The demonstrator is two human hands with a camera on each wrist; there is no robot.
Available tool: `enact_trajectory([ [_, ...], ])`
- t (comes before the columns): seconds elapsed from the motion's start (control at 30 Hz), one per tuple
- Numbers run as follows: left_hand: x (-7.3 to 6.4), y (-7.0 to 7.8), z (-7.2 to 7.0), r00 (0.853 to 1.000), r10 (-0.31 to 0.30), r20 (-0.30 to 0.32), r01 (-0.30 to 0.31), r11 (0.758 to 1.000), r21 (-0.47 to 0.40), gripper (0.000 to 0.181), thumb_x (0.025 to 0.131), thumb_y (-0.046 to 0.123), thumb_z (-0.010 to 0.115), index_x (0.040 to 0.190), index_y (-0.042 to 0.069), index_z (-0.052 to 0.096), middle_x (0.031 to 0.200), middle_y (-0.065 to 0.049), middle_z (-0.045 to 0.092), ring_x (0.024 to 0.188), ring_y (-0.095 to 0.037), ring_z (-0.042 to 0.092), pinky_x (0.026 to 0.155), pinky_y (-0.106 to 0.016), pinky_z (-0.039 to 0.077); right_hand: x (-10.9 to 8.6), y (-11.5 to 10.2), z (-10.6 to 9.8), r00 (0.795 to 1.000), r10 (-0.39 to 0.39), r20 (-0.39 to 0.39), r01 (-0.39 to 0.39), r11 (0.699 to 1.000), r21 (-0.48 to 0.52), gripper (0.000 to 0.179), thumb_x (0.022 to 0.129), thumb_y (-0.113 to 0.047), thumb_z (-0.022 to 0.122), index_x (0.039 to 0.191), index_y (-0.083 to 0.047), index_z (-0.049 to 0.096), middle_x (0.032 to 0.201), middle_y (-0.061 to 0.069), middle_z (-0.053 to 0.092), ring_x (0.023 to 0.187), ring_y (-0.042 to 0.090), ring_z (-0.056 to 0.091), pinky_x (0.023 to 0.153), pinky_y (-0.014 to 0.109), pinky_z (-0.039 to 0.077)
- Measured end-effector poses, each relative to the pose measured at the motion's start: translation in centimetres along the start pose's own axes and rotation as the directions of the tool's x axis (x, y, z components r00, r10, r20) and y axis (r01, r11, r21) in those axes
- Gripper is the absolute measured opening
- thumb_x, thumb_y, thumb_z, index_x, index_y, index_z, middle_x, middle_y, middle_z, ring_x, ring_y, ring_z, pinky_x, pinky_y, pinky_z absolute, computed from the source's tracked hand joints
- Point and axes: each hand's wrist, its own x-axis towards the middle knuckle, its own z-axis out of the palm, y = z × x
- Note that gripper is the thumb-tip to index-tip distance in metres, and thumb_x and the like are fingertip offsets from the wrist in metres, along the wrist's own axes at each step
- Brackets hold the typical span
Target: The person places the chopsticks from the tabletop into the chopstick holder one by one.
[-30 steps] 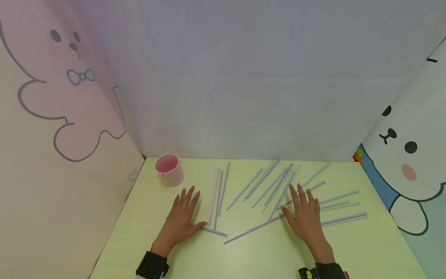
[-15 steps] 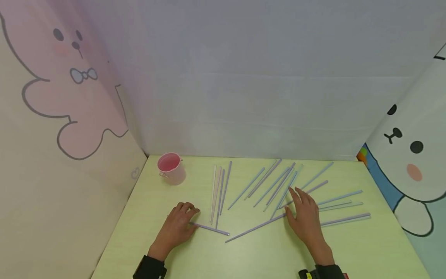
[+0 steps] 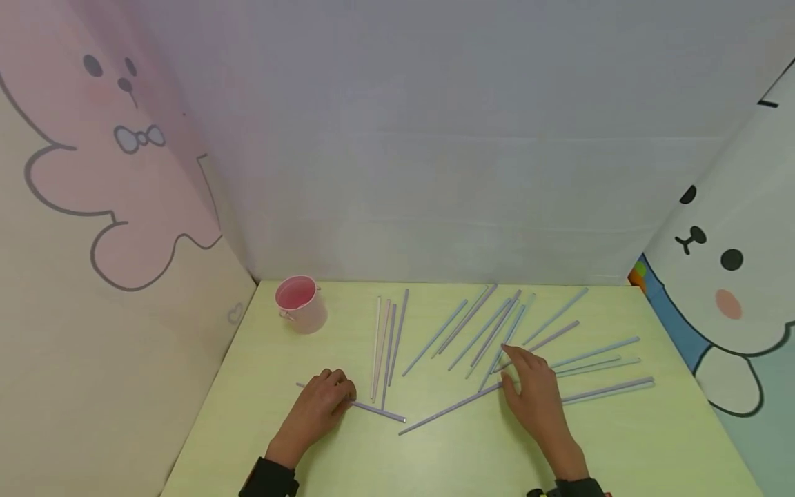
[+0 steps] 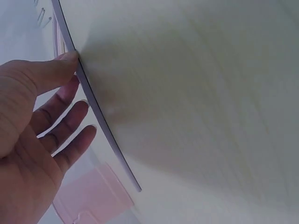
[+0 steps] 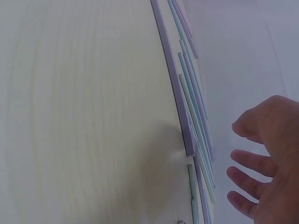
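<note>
In the head view my left hand [image 3: 319, 404] pinches a thin purple straw [image 3: 377, 411] lying slantwise at the front left. The left wrist view shows the thumb [image 4: 65, 65] and index fingertip at the purple straw [image 4: 110, 140], the other fingers loosely bent behind it. My right hand [image 3: 535, 397] hovers over the right-hand straws, fingers spread and slightly bent, holding nothing. Under its fingertips runs the far end of a long purple straw [image 3: 450, 412]. In the right wrist view the right hand [image 5: 266, 158] stands apart from the straws.
A small pink bucket [image 3: 302, 307] stands at the back left. Several straws, one white [image 3: 376, 345], one pink and others purple, lie near the middle. Blue straws [image 3: 435, 337], green and purple ones spread to the right on the pale table [image 3: 447, 469]. Printed curtains surround it.
My left hand's fingers have gone from spread flat to bent, now pinching the purple straw. The right hand's fingers have bent more and shifted slightly left.
</note>
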Motion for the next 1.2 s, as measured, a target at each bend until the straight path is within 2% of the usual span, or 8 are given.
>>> enact_trajectory([
  [0.33, -0.1, 0.3, 0.0, 0.998, -0.005, 0.063, 0.002, 0.999, 0.033, 0.02, 0.081, 0.014, 0.079, 0.087, 0.016, 0.06, 0.081, 0.008, 0.05, 0.073, -0.012, 0.043, 0.059, -0.026, 0.042, -0.5, -0.2, 0.3, 0.999, -0.033, -0.021, 0.033, 0.999, 0.006, 0.049, 0.076, -0.002, 0.074, 0.124, -0.001, 0.065, 0.115, 0.022, 0.066, 0.102, 0.045, 0.058, 0.074, 0.063, 0.049],
  [0.5, -0.4, 0.3, 0.0, 0.998, 0.02, 0.052, -0.022, 0.999, 0.04, 0.02, 0.08, 0.007, 0.078, 0.085, 0.013, 0.059, 0.08, 0.006, 0.048, 0.073, -0.012, 0.044, 0.059, -0.027, 0.045, -0.7, 0.0, 0.2, 0.998, -0.043, -0.044, 0.043, 0.999, -0.01, 0.047, 0.075, -0.002, 0.073, 0.121, 0.0, 0.066, 0.114, 0.021, 0.067, 0.099, 0.045, 0.059, 0.071, 0.063, 0.049],
  [0.63, -0.6, 0.3, -0.6, 0.999, -0.012, 0.042, 0.012, 1.0, 0.001, 0.02, 0.081, 0.003, 0.077, 0.087, 0.012, 0.061, 0.08, 0.005, 0.052, 0.073, -0.011, 0.045, 0.059, -0.026, 0.047, -0.8, 0.2, -0.3, 0.999, -0.019, -0.04, 0.019, 1.0, -0.008, 0.048, 0.075, -0.001, 0.073, 0.123, 0.0, 0.065, 0.114, 0.022, 0.067, 0.1, 0.046, 0.058, 0.071, 0.063, 0.048],
  [0.77, -0.2, 0.1, -1.8, 0.998, -0.066, 0.004, 0.066, 0.996, -0.065, 0.021, 0.081, 0.0, 0.077, 0.095, 0.01, 0.064, 0.085, 0.003, 0.059, 0.076, -0.01, 0.048, 0.061, -0.026, 0.052, -1.1, 0.7, -1.2, 0.998, 0.041, -0.045, -0.041, 0.999, 0.008, 0.053, 0.076, 0.001, 0.073, 0.128, 0.0, 0.062, 0.116, 0.025, 0.065, 0.102, 0.048, 0.056, 0.073, 0.064, 0.046],
  [0.93, 0.3, -0.5, -2.9, 0.992, -0.071, -0.103, 0.06, 0.993, -0.104, 0.03, 0.08, -0.005, 0.076, 0.109, 0.003, 0.069, 0.089, -0.001, 0.06, 0.082, -0.012, 0.052, 0.064, -0.029, 0.058, -1.8, 1.7, -2.1, 0.993, 0.094, -0.074, -0.093, 0.995, 0.019, 0.057, 0.077, 0.003, 0.072, 0.132, 0.001, 0.059, 0.118, 0.028, 0.063, 0.102, 0.051, 0.054, 0.075, 0.068, 0.044],
  [1.0, 0.4, -0.8, -3.1, 0.989, -0.075, -0.124, 0.06, 0.991, -0.12, 0.028, 0.08, -0.007, 0.075, 0.106, 0.001, 0.07, 0.088, -0.002, 0.058, 0.082, -0.013, 0.052, 0.065, -0.03, 0.058, -2.0, 2.1, -2.3, 0.991, 0.112, -0.078, -0.111, 0.994, 0.02, 0.057, 0.077, 0.003, 0.072, 0.132, 0.001, 0.058, 0.119, 0.028, 0.063, 0.102, 0.052, 0.053, 0.075, 0.069, 0.043],
  [1.2, 0.0, -1.1, -3.2, 0.985, -0.109, -0.137, 0.09, 0.987, -0.137, 0.022, 0.08, -0.008, 0.074, 0.099, 0.004, 0.069, 0.091, -0.001, 0.058, 0.085, -0.011, 0.054, 0.069, -0.03, 0.059, -2.4, 3.1, -2.9, 0.986, 0.143, -0.09, -0.143, 0.99, 0.009, 0.055, 0.077, 0.001, 0.07, 0.13, 0.001, 0.06, 0.117, 0.03, 0.062, 0.1, 0.054, 0.053, 0.071, 0.071, 0.043],
])
